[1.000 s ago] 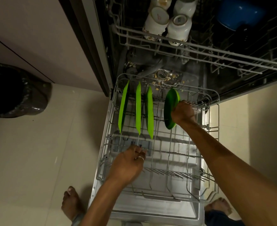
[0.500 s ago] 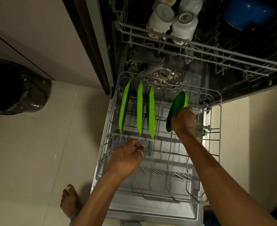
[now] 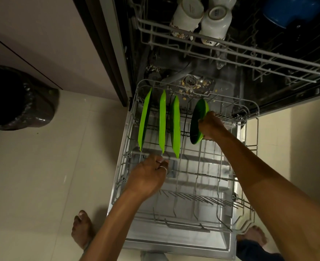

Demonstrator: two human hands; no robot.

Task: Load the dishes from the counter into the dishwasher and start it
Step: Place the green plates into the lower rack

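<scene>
First, dishwasher (image 3: 115, 44): stood open, filling the view from 12 to 5 o'clock, its door (image 3: 174, 243) let down flat toward 6 o'clock.
Lower rack (image 3: 185, 226): pulled out over the door, at the centre of the view.
Upper rack (image 3: 230, 47): at 1 o'clock, above the tub.
Bin (image 3: 18, 98): lined with a black bag, at 9 o'clock, well apart from the dishwasher.
Green plates (image 3: 162, 121): three, upright on edge, side by side in the lower rack toward 11 o'clock.
Fourth green plate (image 3: 196, 117): on edge and tilted, in shadow, on the 3 o'clock side of the three and apart from them, its lower edge down among the rack wires.
Cups (image 3: 188, 12): two, white, mouths down, touching, in the upper rack at 12 o'clock.
Blue bowl (image 3: 290, 10): in the upper rack at 1 o'clock.
Right hand (image 3: 211, 127): fingers curled over the fourth green plate's near rim, gripping it.
Left hand (image 3: 147, 176): knuckles up, fingers bent down at the rack wires just below the middle plate; whether they clasped a wire could not be told.
Feet (image 3: 82, 228): bare, at 7 and 5 o'clock, either side of the door.
Food scraps (image 3: 193, 85): scattered on the tub floor at 12 o'clock, beyond the lower rack.
Ring (image 3: 163, 168): on a finger of the left hand.
</scene>
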